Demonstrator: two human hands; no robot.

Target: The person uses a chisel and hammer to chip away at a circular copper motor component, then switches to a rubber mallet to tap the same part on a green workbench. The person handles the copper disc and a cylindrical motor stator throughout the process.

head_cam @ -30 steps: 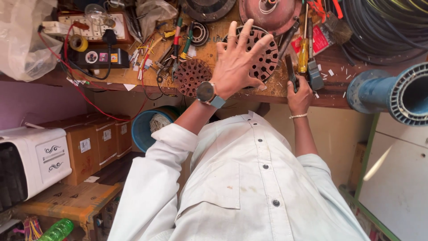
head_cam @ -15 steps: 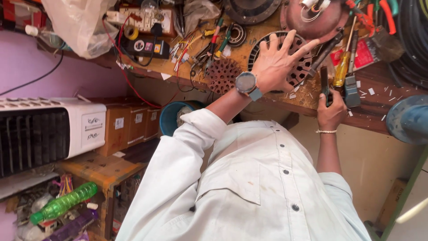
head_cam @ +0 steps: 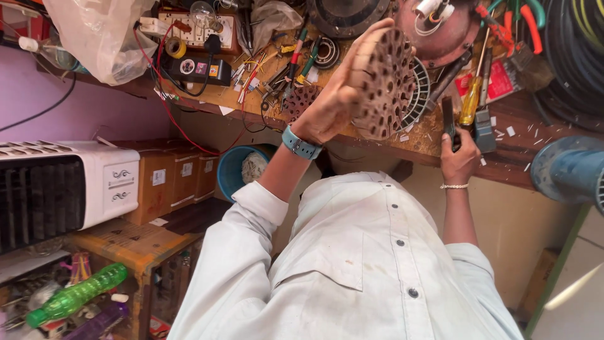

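Nearest is the white buttoned shirt (head_cam: 377,264), both sleeves reaching towards the wooden worktop (head_cam: 434,141). The hands are apart. The left hand (head_cam: 333,104), with a blue wristwatch (head_cam: 301,146) on its wrist, is clamped on a round rust-brown perforated disc (head_cam: 384,82). The disc is lifted clear of the worktop and tilted on edge, probably so that its holed face can be looked over. It hangs just in front of a pale slotted ring (head_cam: 420,94) lying on the worktop. The right hand (head_cam: 459,157) rests at the worktop's front edge, closed on a dark slim tool (head_cam: 448,123) that stands upright in its grip; what kind of tool cannot be told. Just beside it lie a yellow-handled screwdriver (head_cam: 472,101) and other hand tools, kept within easy reach. Farther back sit a reddish round motor housing (head_cam: 440,28), loose coloured wires and a black cable coil (head_cam: 572,50). Under the worktop a blue bucket (head_cam: 229,173) holds a pale wad (head_cam: 253,167), perhaps rag or thread. Beside it stand closed cardboard boxes (head_cam: 167,186), contents hidden, and a white slatted cooler (head_cam: 75,189). A wooden shelf low on the left carries a green plastic bottle (head_cam: 78,294) lying on its side. A clear plastic bag (head_cam: 94,38) hangs at the worktop's far left end, with nothing clearly showing inside.
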